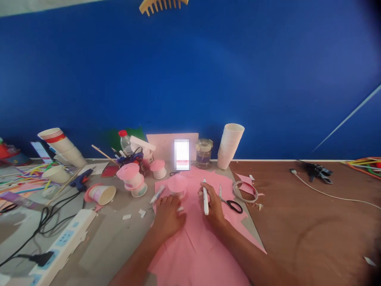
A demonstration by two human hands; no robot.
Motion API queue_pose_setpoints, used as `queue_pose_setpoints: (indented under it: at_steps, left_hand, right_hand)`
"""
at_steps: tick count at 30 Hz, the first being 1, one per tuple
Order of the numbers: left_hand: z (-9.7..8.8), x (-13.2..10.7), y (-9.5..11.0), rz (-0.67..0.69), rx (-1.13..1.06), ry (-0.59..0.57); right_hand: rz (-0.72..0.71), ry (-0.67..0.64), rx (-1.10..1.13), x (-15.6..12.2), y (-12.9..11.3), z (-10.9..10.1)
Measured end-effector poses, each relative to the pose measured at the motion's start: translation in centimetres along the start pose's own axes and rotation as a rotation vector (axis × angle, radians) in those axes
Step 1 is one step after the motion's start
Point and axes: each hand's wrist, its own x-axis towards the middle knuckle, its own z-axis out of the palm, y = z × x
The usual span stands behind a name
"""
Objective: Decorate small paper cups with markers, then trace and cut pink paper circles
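A large sheet of pink paper (pixel 214 258) covers the middle of the table. My left hand (pixel 169 214) lies on it palm down, thumb apart from the fingers, just in front of a short pink-topped piece (pixel 177 183). Whether the fingertips touch that piece I cannot tell. In my right hand (pixel 214 206) is a white marker (pixel 205 200), gripped between thumb and fingers above the paper. Black-handled scissors (pixel 235 206) rest on the paper to the right of that hand. Another pen-like marker (pixel 157 194) lies at the paper's left edge.
Behind stand a phone (pixel 182 153), a glass jar (pixel 204 153) and a leaning stack of paper cups (pixel 230 145). Left are pink-topped cup pieces (pixel 131 176), a glue gun (pixel 81 180) and a power strip (pixel 61 242) with black cables. A tape roll (pixel 245 191) lies right.
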Motion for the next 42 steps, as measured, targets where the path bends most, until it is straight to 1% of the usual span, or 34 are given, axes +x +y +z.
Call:
queue_pose_setpoints:
  at_steps: [2, 5, 9, 11, 14, 17, 19, 24, 28, 33, 38, 42]
  left_hand:
    - [-0.1, 0.1, -0.4, 0.01, -0.011, -0.024]
    - [0.0, 0.3, -1.0, 0.02, -0.063, -0.045]
    - [0.6, 0.5, -0.9, 0.036, -0.282, -0.028]
    - [1.0, 0.5, -0.6, 0.03, -0.408, -0.045]
    - [1.5, 0.3, -0.5, 0.0, -0.534, -0.066]
    - [1.9, 0.2, -0.5, -0.002, -0.576, -0.017]
    - [2.0, 0.1, -0.5, 0.006, -0.575, 0.011]
    - [1.8, 0.0, -0.2, 0.04, -0.567, 0.037]
    - [1.9, -0.1, 0.0, 0.05, -0.576, 0.073]
    - [1.8, -0.2, 0.1, 0.067, -0.573, 0.072]
    - [1.6, -0.3, 0.4, 0.126, -0.577, 0.096]
    - [1.5, -0.3, 0.4, 0.165, -0.562, 0.147]
  right_hand:
    - [0.051, 0.017, 0.075, -0.2, -0.3, 0.2]
    - [0.174, 0.078, 0.246, -0.2, -1.2, 0.4]
    - [0.434, 0.119, 0.517, 0.2, -2.2, 0.6]
    - [0.513, 0.155, 0.594, 0.5, -2.1, 0.6]
    - [0.526, 0.183, 0.647, 0.8, -1.8, 0.7]
    - [0.526, 0.153, 0.655, 0.7, -1.5, 0.8]
    - [0.531, 0.13, 0.645, 0.5, -1.5, 0.8]
    - [0.513, 0.103, 0.635, 0.3, -1.9, 0.9]
    - [0.57, 0.092, 0.622, 0.3, -2.4, 0.9]
    - [0.573, 0.047, 0.641, 0.1, -2.6, 1.1]
    - [0.609, -0.015, 0.643, -0.4, -3.2, 1.4]
    - [0.612, -0.058, 0.658, -0.5, -3.7, 1.5]
